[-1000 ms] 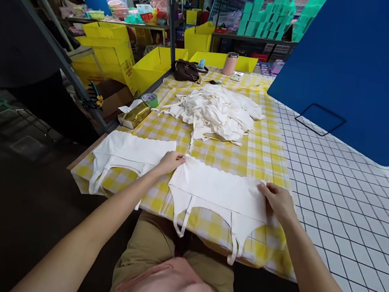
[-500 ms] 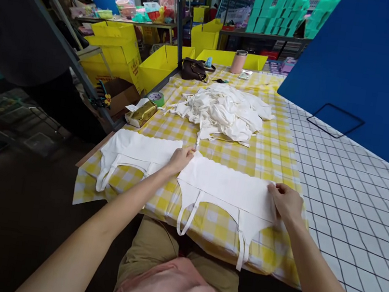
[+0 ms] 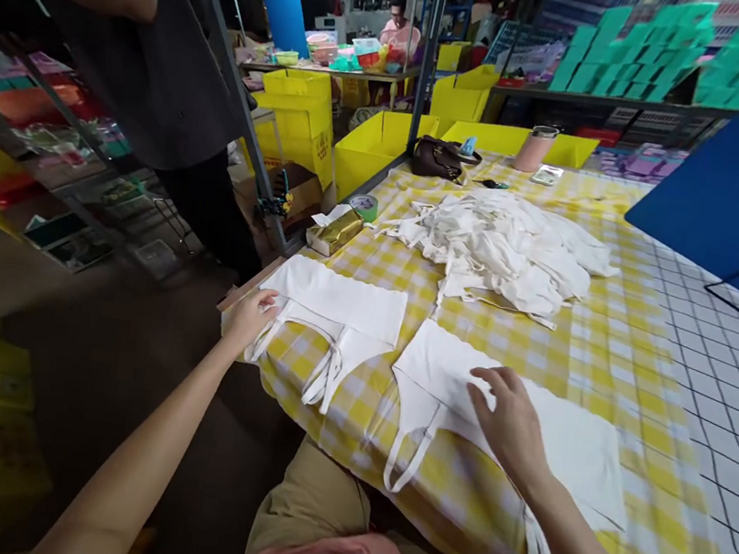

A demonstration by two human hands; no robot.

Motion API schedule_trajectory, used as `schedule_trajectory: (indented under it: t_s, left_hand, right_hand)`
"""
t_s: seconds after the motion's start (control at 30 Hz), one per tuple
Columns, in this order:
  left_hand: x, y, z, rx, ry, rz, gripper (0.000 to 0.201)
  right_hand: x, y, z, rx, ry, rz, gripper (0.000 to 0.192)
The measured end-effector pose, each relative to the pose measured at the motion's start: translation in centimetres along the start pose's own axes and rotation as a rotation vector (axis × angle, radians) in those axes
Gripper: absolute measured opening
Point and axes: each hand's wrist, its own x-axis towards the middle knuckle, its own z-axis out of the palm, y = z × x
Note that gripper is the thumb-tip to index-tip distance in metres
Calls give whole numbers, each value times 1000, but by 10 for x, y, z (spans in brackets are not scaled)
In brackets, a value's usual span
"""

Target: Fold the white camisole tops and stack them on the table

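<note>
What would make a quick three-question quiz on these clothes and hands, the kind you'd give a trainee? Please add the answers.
1. True or false: the pink tumbler stands beyond the white pile.
2. Which of these is nearest to the left hand?
a) the dark bag
b) the left spread garment
c) the green tape roll
3. How many white garments lie spread out on the yellow-checked cloth, apart from the pile?

Key
1. True.
2. b.
3. Two: the left one, and the right spread garment, which has the right hand over it.
</note>
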Motion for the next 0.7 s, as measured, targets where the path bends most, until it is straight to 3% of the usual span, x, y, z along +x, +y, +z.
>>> schedule_trajectory:
  t_s: [0.13, 0.3, 0.47, 0.7]
  left_hand:
    - [2, -21, -6, 32, 36, -11, 30]
    - [35, -16, 3, 133, 11, -38, 32]
    - [67, -4, 16, 223, -26, -36, 37]
    - [87, -3, 21, 311, -96, -83, 39]
  right_hand:
    - [24, -35, 26, 27, -139, -66, 21]
    - [62, -57, 44, -9, -274, 128, 18]
    - [88, -66, 60, -50, -297, 230, 17]
    - [117, -76, 83, -47, -313, 369, 21]
